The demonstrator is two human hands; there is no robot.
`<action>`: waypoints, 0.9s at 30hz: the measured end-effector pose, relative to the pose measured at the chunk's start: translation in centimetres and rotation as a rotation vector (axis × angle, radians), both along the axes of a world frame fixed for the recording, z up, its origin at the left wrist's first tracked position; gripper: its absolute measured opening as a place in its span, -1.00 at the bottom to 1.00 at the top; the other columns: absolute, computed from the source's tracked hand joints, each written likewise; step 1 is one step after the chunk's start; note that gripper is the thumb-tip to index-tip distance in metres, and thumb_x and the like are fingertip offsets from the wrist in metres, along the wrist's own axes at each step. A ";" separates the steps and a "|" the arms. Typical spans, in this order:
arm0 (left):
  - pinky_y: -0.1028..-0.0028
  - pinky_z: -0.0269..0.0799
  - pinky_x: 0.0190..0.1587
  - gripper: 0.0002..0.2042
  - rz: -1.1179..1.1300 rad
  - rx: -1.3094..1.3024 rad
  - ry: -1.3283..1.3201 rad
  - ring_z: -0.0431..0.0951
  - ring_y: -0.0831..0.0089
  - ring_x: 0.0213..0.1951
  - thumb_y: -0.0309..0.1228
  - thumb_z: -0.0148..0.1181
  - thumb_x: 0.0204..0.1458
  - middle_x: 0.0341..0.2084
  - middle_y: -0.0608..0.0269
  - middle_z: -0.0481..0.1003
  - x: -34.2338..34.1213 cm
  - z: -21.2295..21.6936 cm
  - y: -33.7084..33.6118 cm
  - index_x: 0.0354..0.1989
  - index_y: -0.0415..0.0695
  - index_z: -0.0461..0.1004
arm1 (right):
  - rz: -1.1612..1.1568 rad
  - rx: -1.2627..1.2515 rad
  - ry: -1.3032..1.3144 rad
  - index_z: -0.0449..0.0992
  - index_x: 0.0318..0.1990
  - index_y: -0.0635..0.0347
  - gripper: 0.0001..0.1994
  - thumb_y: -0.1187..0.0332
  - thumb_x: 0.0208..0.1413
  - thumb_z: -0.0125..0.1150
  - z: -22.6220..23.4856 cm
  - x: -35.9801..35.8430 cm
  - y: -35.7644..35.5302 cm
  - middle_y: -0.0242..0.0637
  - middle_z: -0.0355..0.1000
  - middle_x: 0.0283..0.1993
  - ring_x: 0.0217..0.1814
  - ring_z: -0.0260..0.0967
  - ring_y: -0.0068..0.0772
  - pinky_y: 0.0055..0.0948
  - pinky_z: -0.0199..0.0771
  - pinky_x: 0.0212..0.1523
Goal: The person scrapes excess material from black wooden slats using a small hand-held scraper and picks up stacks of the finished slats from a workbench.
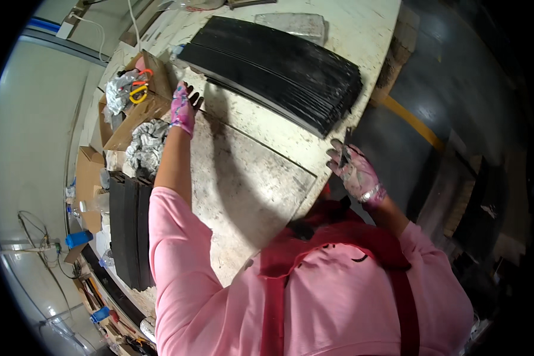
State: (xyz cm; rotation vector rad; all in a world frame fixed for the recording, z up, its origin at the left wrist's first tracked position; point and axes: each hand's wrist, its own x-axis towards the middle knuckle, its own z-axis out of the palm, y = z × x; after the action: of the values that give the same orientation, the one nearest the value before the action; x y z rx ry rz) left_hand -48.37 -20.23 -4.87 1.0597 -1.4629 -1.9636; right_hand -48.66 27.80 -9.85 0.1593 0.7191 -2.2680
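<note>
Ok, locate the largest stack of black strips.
In the head view, the stack of black strips lies at upper centre on the white table, beyond the left hand and right hand, a pale block behind it.

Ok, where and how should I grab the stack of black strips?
Probably grip the stack of black strips by its two ends, from the near side: left hand at the left end, right hand at the right. It is long and lies slantwise, with many layer edges showing at the right end, so holding both ends should help.
</note>
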 end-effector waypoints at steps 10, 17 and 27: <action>0.63 0.30 -0.16 -0.60 -0.385 -0.225 -0.153 0.38 0.59 -0.20 -0.63 -0.11 0.09 -0.09 0.37 0.43 -6.6 -5.8 -5.8 0.13 -0.14 0.33 | -0.037 -0.062 -0.142 0.36 -0.20 0.18 -0.89 0.43 0.26 -0.12 0.7 -0.6 -2.3 -0.36 0.25 -0.28 -0.19 0.25 -0.36 -0.32 0.34 -0.09; 0.60 0.32 -0.26 -0.61 -0.551 -0.458 -0.197 0.40 0.61 -0.30 -0.69 -0.16 0.03 -0.28 0.47 0.47 -5.8 -10.8 -10.0 0.00 -0.10 0.44 | 0.002 0.605 0.435 0.40 -0.14 0.29 -0.83 0.40 0.20 0.05 1.8 0.3 -2.7 -0.20 0.43 -0.15 -0.07 0.41 -0.27 -0.33 0.43 -0.06; 0.61 0.34 -0.19 -0.80 -0.770 -0.405 -0.289 0.42 0.64 -0.26 -0.54 -0.03 0.13 -0.32 0.39 0.54 0.7 -2.9 -3.4 -0.15 -0.20 0.52 | -0.067 0.471 -0.144 0.39 0.02 0.11 -0.76 0.34 0.26 -0.09 3.4 -0.5 2.5 -0.33 0.44 0.00 0.05 0.38 -0.31 -0.17 0.37 0.08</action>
State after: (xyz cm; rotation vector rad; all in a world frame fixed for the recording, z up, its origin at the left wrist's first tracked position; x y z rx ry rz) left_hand -47.64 -23.59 -7.75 0.6586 -2.5845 -1.8580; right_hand -49.11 30.33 -6.43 0.5708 1.1720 -2.0854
